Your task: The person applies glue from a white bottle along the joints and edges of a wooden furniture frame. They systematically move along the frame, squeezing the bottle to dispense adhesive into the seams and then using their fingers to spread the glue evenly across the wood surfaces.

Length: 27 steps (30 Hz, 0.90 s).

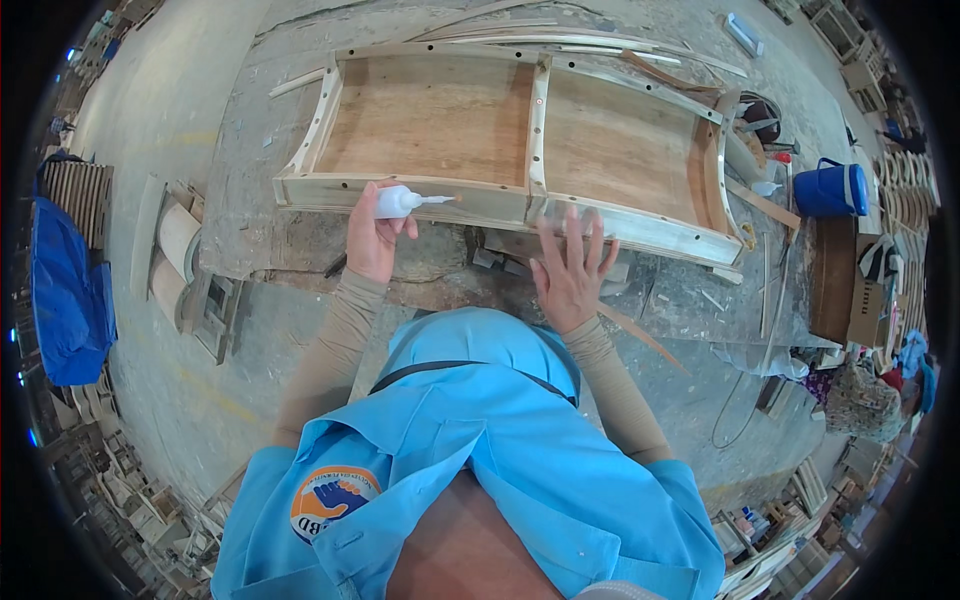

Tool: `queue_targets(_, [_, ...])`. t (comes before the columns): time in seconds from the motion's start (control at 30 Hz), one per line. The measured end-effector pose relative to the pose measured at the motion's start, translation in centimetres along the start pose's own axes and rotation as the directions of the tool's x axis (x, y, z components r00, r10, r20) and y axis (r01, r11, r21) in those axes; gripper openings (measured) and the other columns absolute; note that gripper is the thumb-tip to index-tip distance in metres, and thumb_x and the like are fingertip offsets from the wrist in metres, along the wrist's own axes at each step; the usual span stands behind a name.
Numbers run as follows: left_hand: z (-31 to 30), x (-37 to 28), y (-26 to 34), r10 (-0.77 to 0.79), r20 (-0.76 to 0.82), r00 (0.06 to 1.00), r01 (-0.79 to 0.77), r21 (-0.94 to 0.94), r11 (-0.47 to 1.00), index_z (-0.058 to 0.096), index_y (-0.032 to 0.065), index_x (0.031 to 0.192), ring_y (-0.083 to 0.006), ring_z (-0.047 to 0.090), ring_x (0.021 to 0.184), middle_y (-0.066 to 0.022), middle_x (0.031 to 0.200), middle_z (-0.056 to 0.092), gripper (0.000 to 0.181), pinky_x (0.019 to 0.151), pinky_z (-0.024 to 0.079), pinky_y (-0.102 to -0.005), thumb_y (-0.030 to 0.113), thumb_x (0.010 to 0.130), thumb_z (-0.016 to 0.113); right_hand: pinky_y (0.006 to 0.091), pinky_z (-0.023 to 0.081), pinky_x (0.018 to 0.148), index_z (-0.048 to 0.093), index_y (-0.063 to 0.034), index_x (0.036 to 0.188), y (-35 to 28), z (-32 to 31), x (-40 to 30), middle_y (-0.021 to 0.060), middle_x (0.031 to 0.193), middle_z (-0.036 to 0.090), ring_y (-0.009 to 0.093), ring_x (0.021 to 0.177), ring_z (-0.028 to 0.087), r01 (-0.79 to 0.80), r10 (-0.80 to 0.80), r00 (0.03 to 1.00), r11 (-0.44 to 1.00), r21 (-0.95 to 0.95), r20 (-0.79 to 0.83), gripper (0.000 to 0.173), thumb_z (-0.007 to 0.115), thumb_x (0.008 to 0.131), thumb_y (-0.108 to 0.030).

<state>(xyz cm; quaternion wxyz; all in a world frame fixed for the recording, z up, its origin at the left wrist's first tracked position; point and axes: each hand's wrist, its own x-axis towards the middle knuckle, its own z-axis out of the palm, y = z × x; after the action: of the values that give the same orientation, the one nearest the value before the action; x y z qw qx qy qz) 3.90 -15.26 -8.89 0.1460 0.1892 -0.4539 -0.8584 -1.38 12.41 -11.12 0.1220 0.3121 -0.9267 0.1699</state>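
A shallow wooden frame [450,51] with a plywood panel and a centre divider [537,127] lies on the workbench; dark holes dot its rails. My left hand [375,232] grips a small white plastic squeeze bottle [393,202] above the near rail, its thin nozzle pointing right, with an orange-brown tip over the rail. My right hand [574,262], slightly blurred, has its fingers spread at the near rail, just right of the divider. It holds nothing. Whether its fingertips touch the rail, I cannot tell.
Thin wood strips [600,37] lie behind the frame. To its right are a dark round container [761,116], a white bottle [765,187], a blue bucket [825,189] and a cardboard box [866,300]. Curved wooden parts [176,232] stand on the floor at left. A thin strip [645,337] juts out near my right forearm.
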Motion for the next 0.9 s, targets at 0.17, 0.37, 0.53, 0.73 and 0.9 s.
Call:
queue_targets(0.17, [0.2, -0.1, 0.1, 0.007, -0.018, 1.000, -0.007, 0.009, 1.000, 0.056, 0.0030, 0.106, -0.0125, 0.047, 0.059, -0.0034, 0.077, 0.055, 0.041, 0.053, 0.046, -0.0317, 0.042, 0.100, 0.043, 0.0613, -0.002, 0.113, 0.041, -0.0210, 0.145, 0.5, 0.0, -0.1, 0.0075, 0.156, 0.024, 0.038, 0.144, 0.013, -0.061, 0.062, 0.997, 0.998, -0.031, 0.044, 0.063, 0.061, 0.087, -0.033])
queue_targets(0.37, [0.0, 0.0, 0.2, -0.010, 0.000, 1.000, 0.010, -0.030, 1.000, 0.058, -0.0003, 0.103, -0.0127, 0.049, 0.062, -0.0071, 0.083, 0.060, 0.040, 0.054, 0.049, -0.0333, 0.037, 0.099, 0.045, 0.0608, -0.001, 0.113, 0.040, -0.0206, 0.145, 0.3, -0.3, 0.7, 0.0104, 0.156, 0.023, 0.042, 0.144, 0.013, 0.045, -0.044, 0.998, 0.999, -0.013, 0.052, 0.061, 0.059, 0.088, -0.035])
queue_targets(0.53, [-0.8, -0.3, -0.4, -0.016, -0.035, 0.999, 0.016, -0.015, 1.000, 0.057, 0.0019, 0.106, -0.0131, 0.050, 0.064, -0.0065, 0.086, 0.060, 0.040, 0.053, 0.048, -0.0332, 0.039, 0.099, 0.044, 0.0570, 0.001, 0.114, 0.042, -0.0194, 0.143, 6.9, -3.4, 7.1, 0.0101, 0.155, 0.027, 0.039, 0.144, 0.013, -0.039, 0.053, 0.935, 0.998, 0.047, -0.349, 0.055, 0.057, 0.092, -0.032])
queue_targets(0.73, [-0.6, -0.6, -0.6, -0.004, -0.070, 0.998, 0.003, -0.007, 1.000, 0.055, 0.0040, 0.108, -0.0133, 0.049, 0.063, -0.0049, 0.081, 0.057, 0.040, 0.052, 0.047, -0.0325, 0.040, 0.101, 0.040, 0.0397, 0.044, 0.083, 0.070, -0.0066, 0.090, 24.1, -8.6, 14.8, 0.0091, 0.087, 0.066, 0.030, 0.088, 0.061, -0.232, 0.193, 0.872, 0.972, -0.033, -0.450, 0.014, 0.065, 0.085, -0.019])
queue_targets(0.9, [0.0, -0.7, -0.2, -0.044, -0.106, 0.993, 0.046, 0.021, 0.999, 0.055, 0.0044, 0.105, -0.0133, 0.048, 0.061, -0.0048, 0.075, 0.054, 0.043, 0.050, 0.045, -0.0302, 0.044, 0.099, 0.040, 0.0414, 0.048, 0.075, 0.070, -0.0119, 0.089, 38.6, -7.1, 16.0, 0.0102, 0.089, 0.066, 0.029, 0.085, 0.062, -0.489, 0.427, 0.870, 0.812, -0.319, -0.246, 0.016, 0.065, 0.085, -0.026])
